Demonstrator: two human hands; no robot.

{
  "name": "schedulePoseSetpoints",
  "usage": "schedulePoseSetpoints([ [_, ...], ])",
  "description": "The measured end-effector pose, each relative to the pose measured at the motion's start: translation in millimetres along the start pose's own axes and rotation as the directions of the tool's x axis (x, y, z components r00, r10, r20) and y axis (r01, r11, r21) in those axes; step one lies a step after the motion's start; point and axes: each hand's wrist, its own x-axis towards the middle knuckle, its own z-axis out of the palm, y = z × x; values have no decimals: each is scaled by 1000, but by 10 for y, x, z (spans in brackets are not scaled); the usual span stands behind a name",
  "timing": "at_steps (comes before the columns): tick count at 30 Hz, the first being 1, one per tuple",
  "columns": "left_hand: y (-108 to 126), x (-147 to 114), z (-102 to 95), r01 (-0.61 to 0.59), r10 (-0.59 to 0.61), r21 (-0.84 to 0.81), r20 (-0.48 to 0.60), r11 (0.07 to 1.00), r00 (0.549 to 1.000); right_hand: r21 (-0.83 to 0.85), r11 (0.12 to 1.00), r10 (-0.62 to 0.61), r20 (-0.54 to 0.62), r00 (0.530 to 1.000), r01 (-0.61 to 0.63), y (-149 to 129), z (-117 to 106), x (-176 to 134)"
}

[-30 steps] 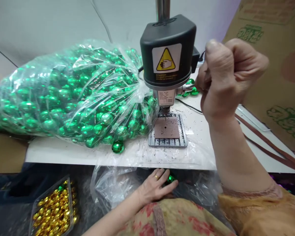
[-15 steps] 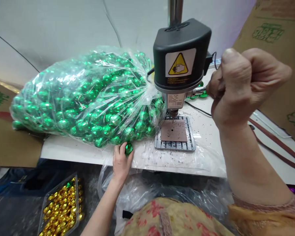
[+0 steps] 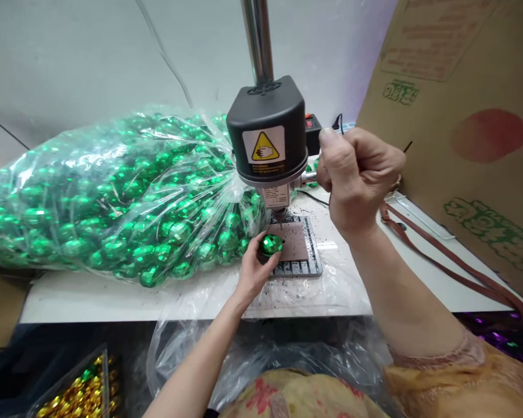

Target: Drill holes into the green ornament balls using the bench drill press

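My left hand (image 3: 255, 268) pinches a shiny green faceted ball (image 3: 272, 245) between thumb and fingers, at the left edge of a brown pad (image 3: 297, 244). The pad lies on the slotted metal base (image 3: 314, 268) of a small drill press (image 3: 265, 136), and a dark hole shows in it just right of the ball. Above sits the drill's chuck (image 3: 279, 213), with a thin bit below it. Raised to the right of the black drill head, my right hand (image 3: 359, 180) is closed round the drill press lever (image 3: 308, 177); the lever's end is hidden in the fist.
A big clear bag of green balls (image 3: 126, 203) fills the table's left side. A cardboard box (image 3: 453, 139) stands at right, with brown straps (image 3: 444, 249) before it. Loose plastic film (image 3: 226, 342) hangs over the front edge. Below left is a tub of gold balls (image 3: 81, 395).
My left hand has carried the green ball from beside the bag rightward onto the drill base. My right hand stays on the lever. The whole view has shifted.
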Motion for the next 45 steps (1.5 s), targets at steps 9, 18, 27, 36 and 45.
schedulePoseSetpoints([
  [9, 31, 184, 61, -13, 16, 131, -17, 991, 1000, 46, 999, 18, 7, 1000, -19, -37, 14, -3],
  [18, 39, 247, 176, -154, 180, 265, -78, 952, 981, 30, 1000, -8, 2, 1000, 8, 0, 31, 18],
  [27, 85, 282, 232, -105, 160, 330, -143, 938, 977, 2, 1000, 25, 0, 1000, -25, -52, 16, 9],
  [36, -3, 212, 194, -5, 4, -6, -137, 1000, 991, -36, 997, 71, 18, 997, -71, 39, 79, 165],
  [45, -81, 270, 183, -58, 55, -49, -70, 997, 996, 23, 994, 104, 18, 994, -105, 120, 126, 293],
])
